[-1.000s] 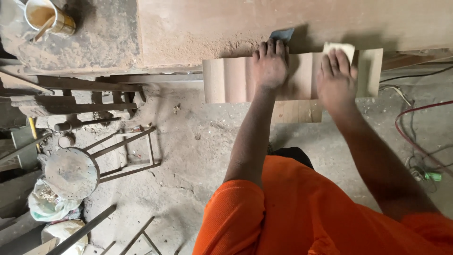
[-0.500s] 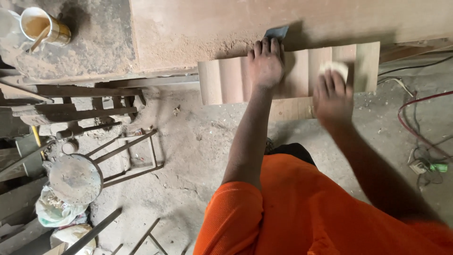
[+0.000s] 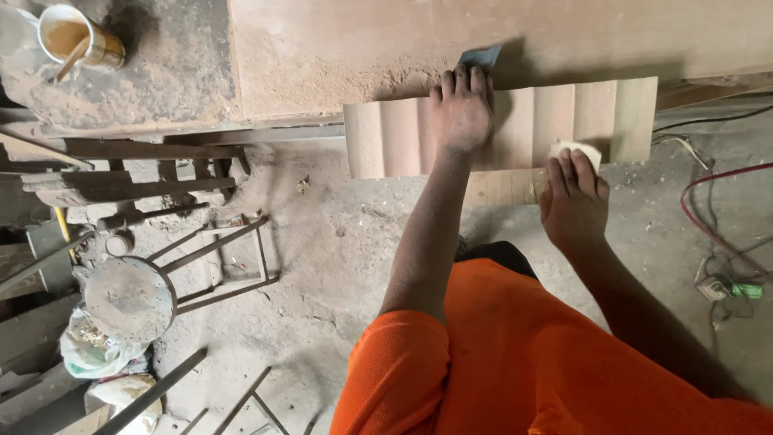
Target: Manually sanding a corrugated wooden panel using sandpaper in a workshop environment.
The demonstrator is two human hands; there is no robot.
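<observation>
A fluted wooden moulding board [image 3: 394,137] lies on the front edge of a dusty workbench [image 3: 322,48], overhanging toward me. My left hand [image 3: 460,113] presses flat on its middle, holding it down. My right hand [image 3: 573,197] grips a folded pale piece of sandpaper [image 3: 576,149] at the board's near edge, right of centre. A bluish scrap [image 3: 481,56] peeks out beyond my left fingertips. My orange shirt fills the lower right.
A tin cup [image 3: 80,36] with a stick stands at the bench's far left. A round metal stool [image 3: 133,294] and metal frames sit on the dusty floor at left. Red and dark cables [image 3: 708,209] with a plug lie at right. Sawdust covers the bench.
My right hand has drawn the sandpaper from the board's far edge back to its near edge. My left hand has stayed pressed in place.
</observation>
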